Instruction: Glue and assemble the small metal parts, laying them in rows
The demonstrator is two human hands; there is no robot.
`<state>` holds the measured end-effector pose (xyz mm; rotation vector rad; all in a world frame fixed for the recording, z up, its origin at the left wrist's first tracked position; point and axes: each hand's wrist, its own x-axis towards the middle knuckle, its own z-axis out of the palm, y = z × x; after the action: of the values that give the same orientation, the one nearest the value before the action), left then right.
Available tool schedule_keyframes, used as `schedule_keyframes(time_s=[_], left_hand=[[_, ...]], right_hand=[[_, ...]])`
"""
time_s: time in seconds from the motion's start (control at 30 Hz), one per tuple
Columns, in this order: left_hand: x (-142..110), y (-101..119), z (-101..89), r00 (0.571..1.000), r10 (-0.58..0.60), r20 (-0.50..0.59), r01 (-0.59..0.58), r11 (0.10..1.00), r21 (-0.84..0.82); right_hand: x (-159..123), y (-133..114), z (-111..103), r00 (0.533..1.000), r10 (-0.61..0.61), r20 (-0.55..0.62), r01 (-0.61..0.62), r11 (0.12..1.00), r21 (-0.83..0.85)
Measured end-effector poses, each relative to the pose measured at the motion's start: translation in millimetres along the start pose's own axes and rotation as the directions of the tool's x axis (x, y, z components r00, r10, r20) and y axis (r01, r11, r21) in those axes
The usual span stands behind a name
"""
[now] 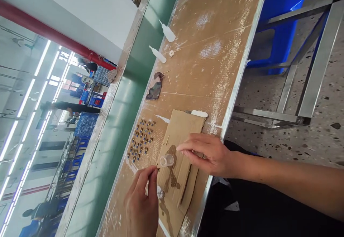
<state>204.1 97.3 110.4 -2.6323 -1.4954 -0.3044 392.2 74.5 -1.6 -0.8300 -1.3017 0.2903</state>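
Holding a tiny metal part point(158, 169) in the left hand point(141, 199), close by a small clear cup point(167, 160), low in the middle of the frame.
Pinched tight between left thumb and finger, just off the cup's lower left side. Bent in from the right with the right hand point(211, 154), fingertips almost together over the cardboard point(185, 126); can't tell if gripping anything. Lined up in rough rows to the left of the cardboard: more little metal parts point(142, 135). Likely at a hold-and-work step, close to the cup. Needs a soft, steady pinch, with no bump to the cup and no dropping of such a little bit.
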Motion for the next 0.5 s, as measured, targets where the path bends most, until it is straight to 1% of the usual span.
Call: schedule_keyframes(time_s=[0.1,0.2,0.33,0.5], left_hand=[[5.4,1.0,5.8,0.993,0.115,-0.005,-0.114,0.990,0.083],[9.6,0.7,8.9,0.985,0.175,0.003,-0.174,0.978,0.116],[12.4,0.7,10.3,0.976,0.217,0.005,-0.216,0.968,0.130],[12.7,0.7,11.7,0.977,0.210,0.035,-0.213,0.967,0.137]], right_hand=[[0.6,0.5,-0.3,1.000,-0.004,-0.006,0.004,1.000,-0.011],[0.0,1.2,0.0,1.000,0.000,-0.013,0.000,1.000,0.000],[-0.5,1.4,-0.1,1.000,0.010,-0.016,-0.010,1.000,0.005],[0.0,2.0,-1.0,1.000,-0.007,-0.003,0.007,1.000,-0.006]])
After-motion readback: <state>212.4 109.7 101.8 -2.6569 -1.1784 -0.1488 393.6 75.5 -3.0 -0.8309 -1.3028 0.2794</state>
